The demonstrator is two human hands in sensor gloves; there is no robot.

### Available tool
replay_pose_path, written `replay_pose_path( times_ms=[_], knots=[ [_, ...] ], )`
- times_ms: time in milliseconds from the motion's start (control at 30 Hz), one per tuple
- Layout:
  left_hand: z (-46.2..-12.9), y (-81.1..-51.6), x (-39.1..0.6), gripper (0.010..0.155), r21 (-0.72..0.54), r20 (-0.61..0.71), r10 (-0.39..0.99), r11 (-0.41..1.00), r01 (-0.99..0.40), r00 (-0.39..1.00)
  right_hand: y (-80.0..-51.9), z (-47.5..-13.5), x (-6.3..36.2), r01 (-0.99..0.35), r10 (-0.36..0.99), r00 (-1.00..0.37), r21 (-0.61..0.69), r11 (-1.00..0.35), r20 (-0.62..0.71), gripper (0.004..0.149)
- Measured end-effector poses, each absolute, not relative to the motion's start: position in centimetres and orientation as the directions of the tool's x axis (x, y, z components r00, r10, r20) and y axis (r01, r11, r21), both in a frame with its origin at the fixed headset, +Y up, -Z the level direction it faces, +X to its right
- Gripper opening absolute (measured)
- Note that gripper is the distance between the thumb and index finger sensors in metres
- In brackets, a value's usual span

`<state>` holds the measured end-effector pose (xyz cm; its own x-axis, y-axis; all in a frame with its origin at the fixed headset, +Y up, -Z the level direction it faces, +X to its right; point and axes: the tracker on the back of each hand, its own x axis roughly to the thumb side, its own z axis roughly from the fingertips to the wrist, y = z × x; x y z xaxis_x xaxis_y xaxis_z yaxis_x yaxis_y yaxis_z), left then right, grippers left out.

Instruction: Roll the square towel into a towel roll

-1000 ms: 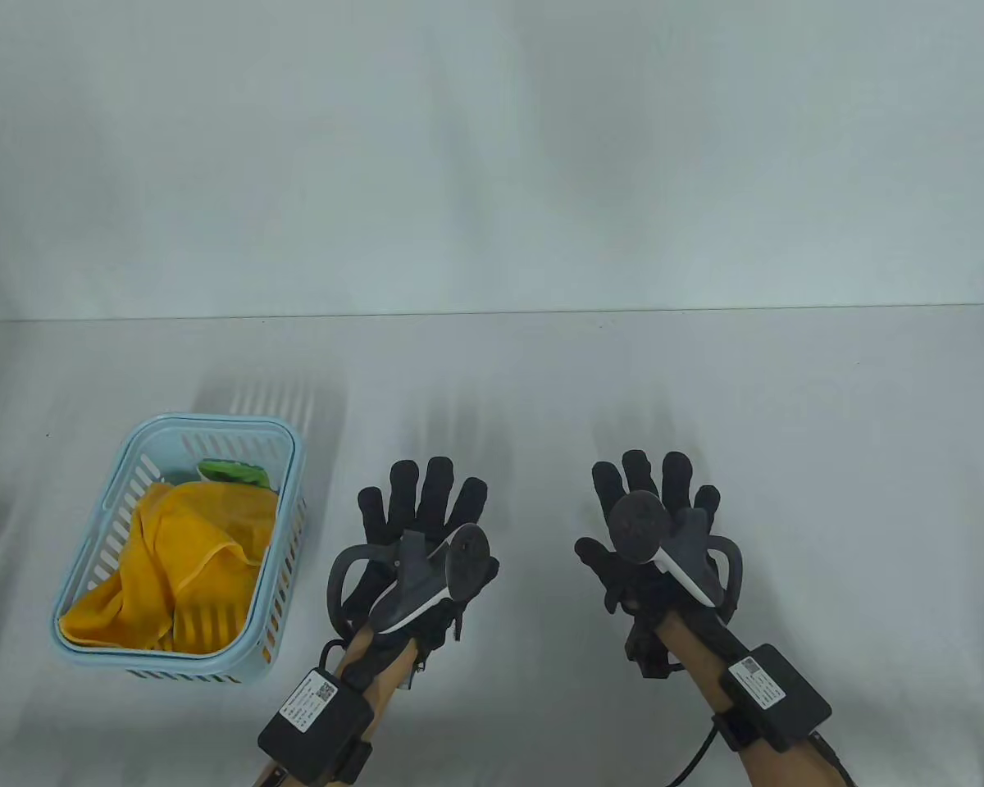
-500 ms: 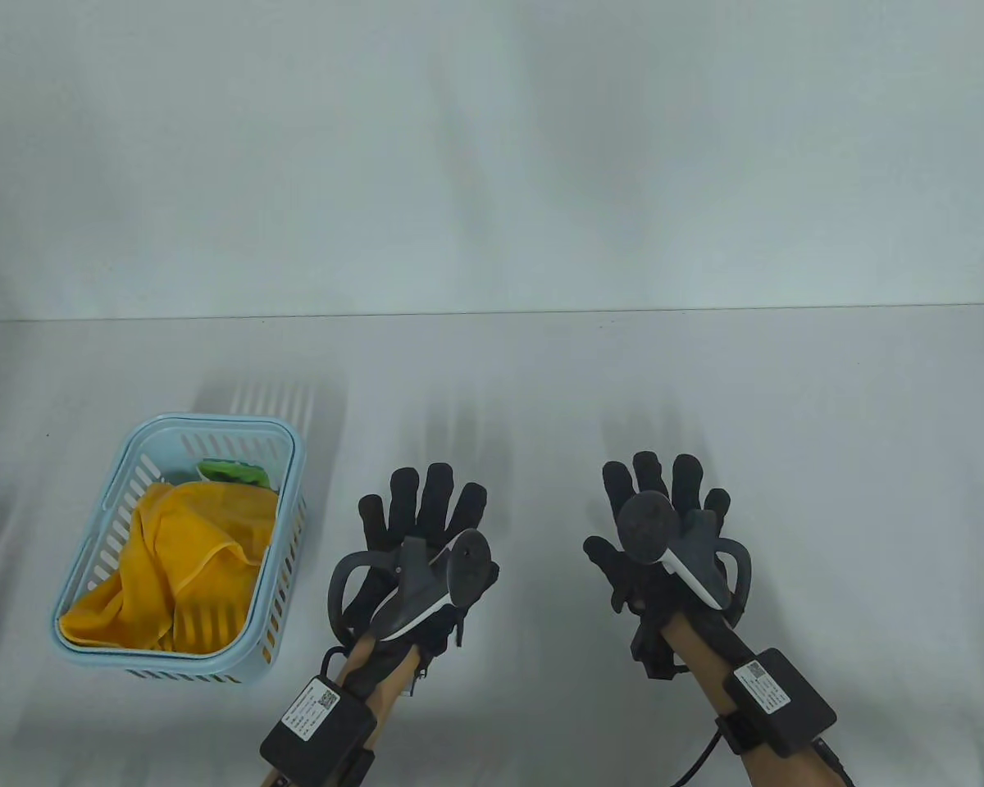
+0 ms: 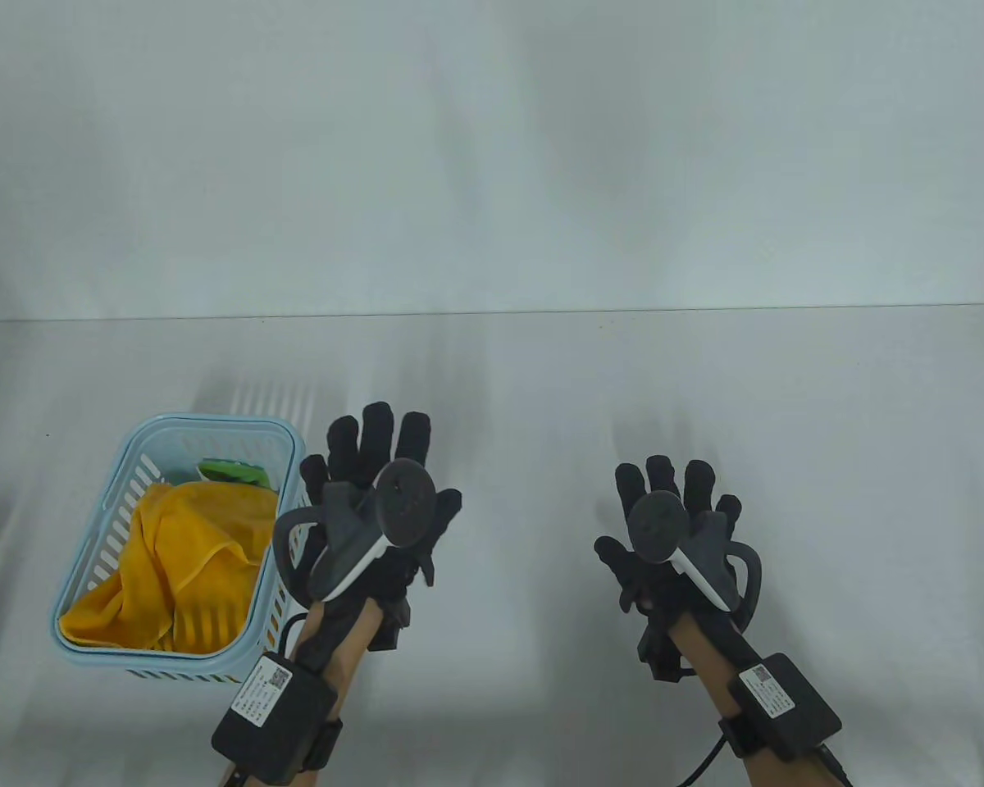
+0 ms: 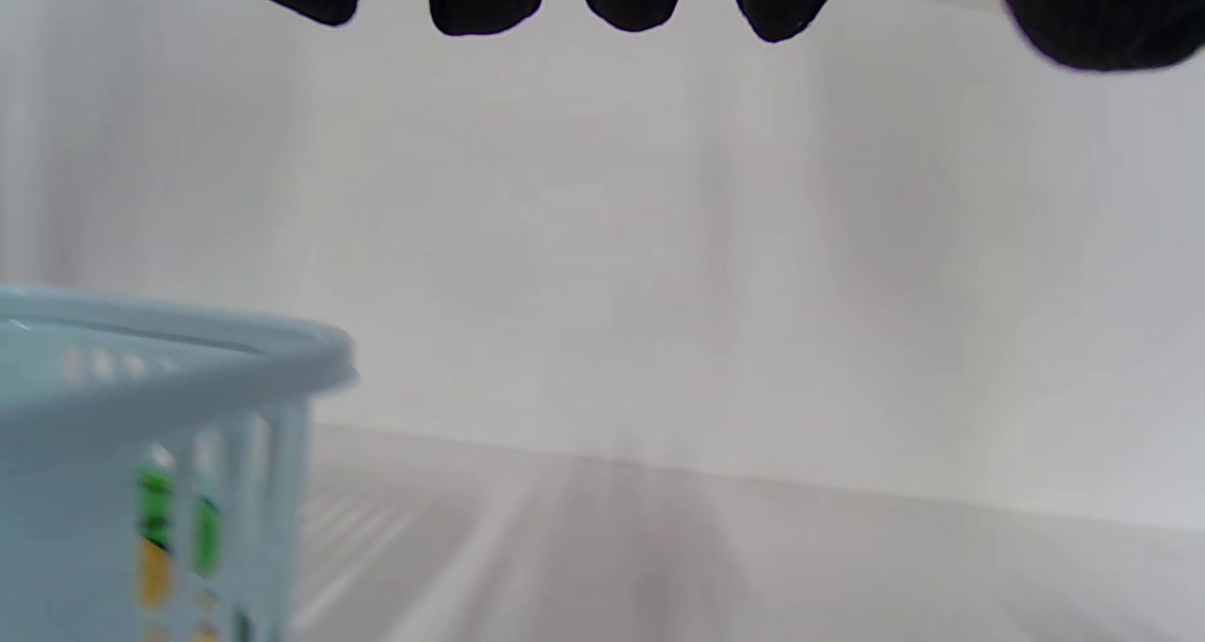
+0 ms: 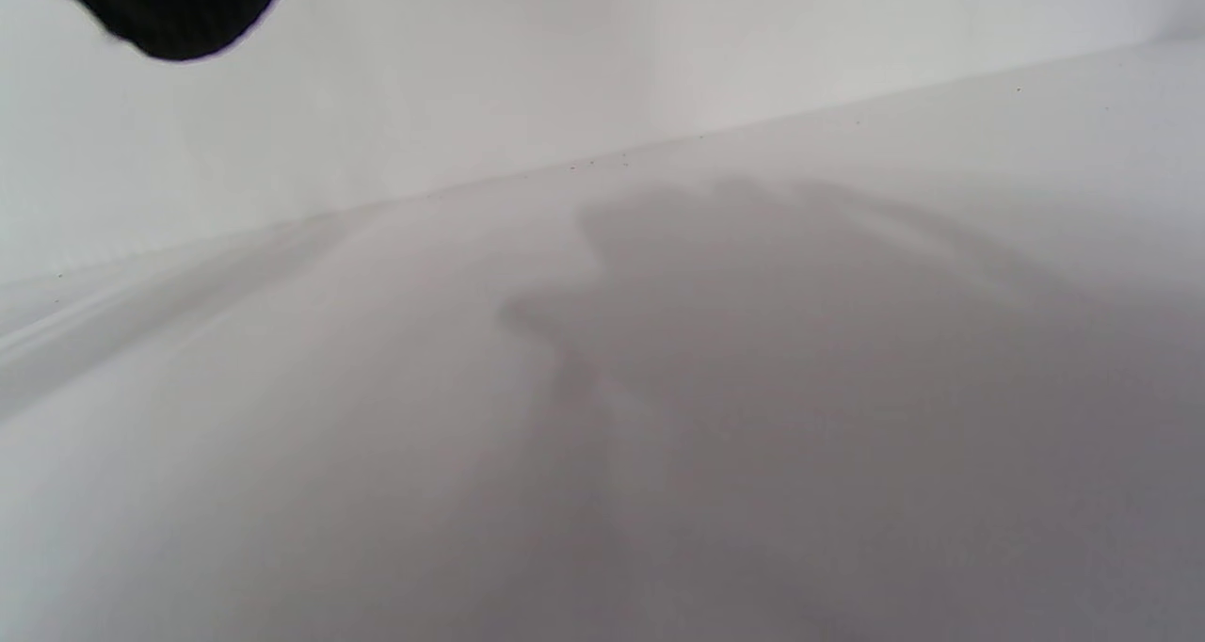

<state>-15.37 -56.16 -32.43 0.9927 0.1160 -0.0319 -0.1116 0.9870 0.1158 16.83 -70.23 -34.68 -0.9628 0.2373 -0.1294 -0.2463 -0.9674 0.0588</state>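
My left hand (image 3: 375, 500) hovers with fingers spread wide, the blue basket (image 3: 289, 443) holding the yellow towel (image 3: 189, 557) just beside its little finger; my right hand (image 3: 672, 533) spreads empty.

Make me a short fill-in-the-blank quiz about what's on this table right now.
1. The yellow towel lies inside the light blue ____.
2. The hand nearer the basket is the ____ hand.
3. The right hand holds ____, its fingers spread.
4. Behind the towel peeks something ____ in colour.

Missing words: basket; left; nothing; green
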Motion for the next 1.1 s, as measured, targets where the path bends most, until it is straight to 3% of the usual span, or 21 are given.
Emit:
replay_pose_path(
  times_ms=[200, 367, 533, 867, 1100],
  knots=[
    [-34.3, -54.3, -21.3, 0.087, 0.045, -0.211, 0.042, 0.998, -0.033, 0.977, -70.2, -34.6, 16.9, -0.250, 0.240, -0.962, 0.066, -0.966, -0.128, 0.084],
    [-35.4, -55.6, -26.4, 0.087, -0.062, -0.350, -0.033, 0.998, 0.012, 0.936, -70.3, -34.7, 16.8, -0.253, 0.243, -0.962, 0.066, -0.965, -0.123, 0.084],
    [-36.3, -58.1, -30.5, 0.088, -0.178, -0.452, -0.034, 0.983, -0.053, 0.892, -70.3, -34.8, 16.9, -0.257, 0.248, -0.961, 0.070, -0.964, -0.125, 0.084],
    [-37.9, -64.3, -32.4, 0.091, -0.443, -0.480, -0.252, 0.897, 0.016, 0.840, -70.4, -34.8, 17.2, -0.264, 0.251, -0.957, 0.083, -0.961, -0.143, 0.083],
    [-38.7, -66.9, -32.3, 0.095, -0.516, -0.442, -0.315, 0.855, 0.050, 0.840, -70.3, -34.8, 17.3, -0.269, 0.254, -0.956, 0.089, -0.959, -0.150, 0.083]
  ],
)
